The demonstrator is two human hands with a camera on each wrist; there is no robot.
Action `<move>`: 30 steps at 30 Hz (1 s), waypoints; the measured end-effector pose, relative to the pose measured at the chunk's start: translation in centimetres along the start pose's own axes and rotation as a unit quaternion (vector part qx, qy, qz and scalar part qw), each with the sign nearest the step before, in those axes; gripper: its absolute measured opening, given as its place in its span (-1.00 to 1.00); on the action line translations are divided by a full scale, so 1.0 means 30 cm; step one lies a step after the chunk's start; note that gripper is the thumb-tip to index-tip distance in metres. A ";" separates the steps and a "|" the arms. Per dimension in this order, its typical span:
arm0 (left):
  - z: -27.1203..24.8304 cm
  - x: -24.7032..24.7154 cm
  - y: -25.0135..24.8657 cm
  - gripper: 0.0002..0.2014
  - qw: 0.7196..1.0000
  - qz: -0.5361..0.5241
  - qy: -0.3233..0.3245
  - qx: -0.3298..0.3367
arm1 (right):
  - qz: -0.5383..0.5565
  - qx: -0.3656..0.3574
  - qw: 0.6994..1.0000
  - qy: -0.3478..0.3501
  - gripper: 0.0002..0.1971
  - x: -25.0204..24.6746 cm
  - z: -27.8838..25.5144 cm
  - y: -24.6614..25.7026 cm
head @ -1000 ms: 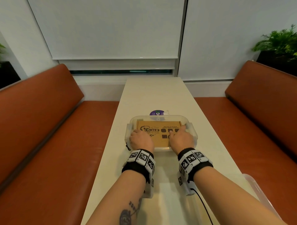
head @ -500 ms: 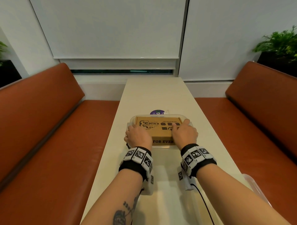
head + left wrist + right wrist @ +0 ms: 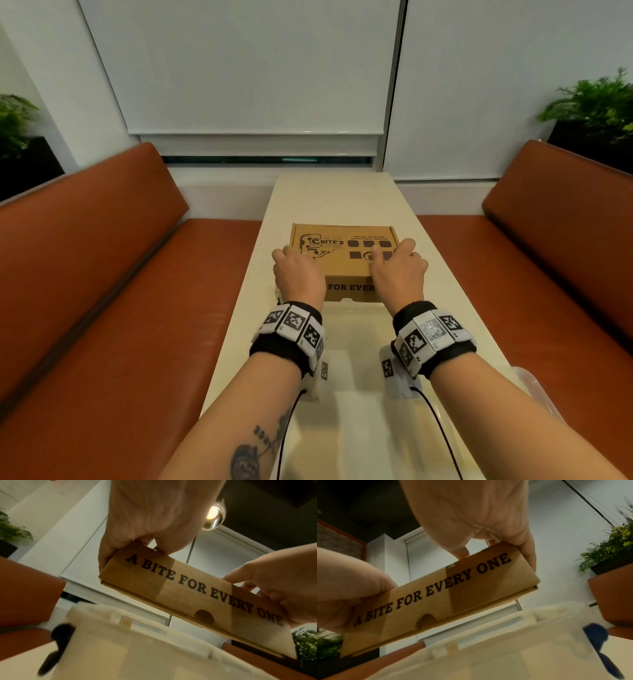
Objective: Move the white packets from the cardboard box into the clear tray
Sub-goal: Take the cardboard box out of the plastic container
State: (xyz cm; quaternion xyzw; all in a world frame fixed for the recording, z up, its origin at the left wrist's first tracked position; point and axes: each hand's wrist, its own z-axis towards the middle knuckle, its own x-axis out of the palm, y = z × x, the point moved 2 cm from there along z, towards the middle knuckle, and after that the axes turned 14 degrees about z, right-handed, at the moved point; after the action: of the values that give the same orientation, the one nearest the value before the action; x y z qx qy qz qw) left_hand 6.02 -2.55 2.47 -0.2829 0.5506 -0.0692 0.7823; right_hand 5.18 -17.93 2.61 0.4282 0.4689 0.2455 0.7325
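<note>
Both hands (image 3: 349,274) hold closed cardboard box (image 3: 342,253) above clear tray (image 3: 137,649).

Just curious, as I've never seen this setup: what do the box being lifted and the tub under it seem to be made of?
Box: brown cardboard, matte, going by its fibrous face, black printed lettering and folded edges. Tub: probably plastic, cloudy and translucent, with moulded rim and clips.

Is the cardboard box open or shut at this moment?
Shut. The cardboard box has its printed lid lying flat, front flap down over the slogan side, while the left hand and right hand hold its ends above the clear tray.
</note>
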 end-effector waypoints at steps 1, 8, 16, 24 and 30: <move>-0.006 -0.023 -0.001 -0.71 1.000 -0.007 -0.003 -0.004 | 0.007 0.001 1.000 0.001 -0.54 -0.009 -0.014 0.012; -0.108 -0.166 0.051 -0.68 0.998 -0.049 -0.009 -0.023 | 0.032 -0.021 0.999 0.008 -0.53 -0.074 -0.160 0.078; -0.335 -0.257 0.209 -0.67 0.997 -0.073 -0.019 -0.026 | 0.051 -0.044 0.997 0.042 -0.51 -0.113 -0.417 0.083; -0.528 -0.210 0.353 -0.65 0.998 -0.053 -0.003 -0.025 | 0.026 -0.030 0.997 0.065 -0.58 -0.115 -0.634 -0.063; -0.600 -0.084 0.446 -0.62 0.997 -0.033 0.047 -0.049 | -0.010 0.008 0.996 0.092 -0.56 -0.040 -0.726 -0.209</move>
State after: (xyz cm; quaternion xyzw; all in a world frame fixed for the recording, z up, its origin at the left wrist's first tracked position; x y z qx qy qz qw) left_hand -13.88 3.03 -6.59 -0.3359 0.5796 -0.0811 0.7380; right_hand -15.15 -13.42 -6.41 0.4050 0.5403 0.2727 0.6854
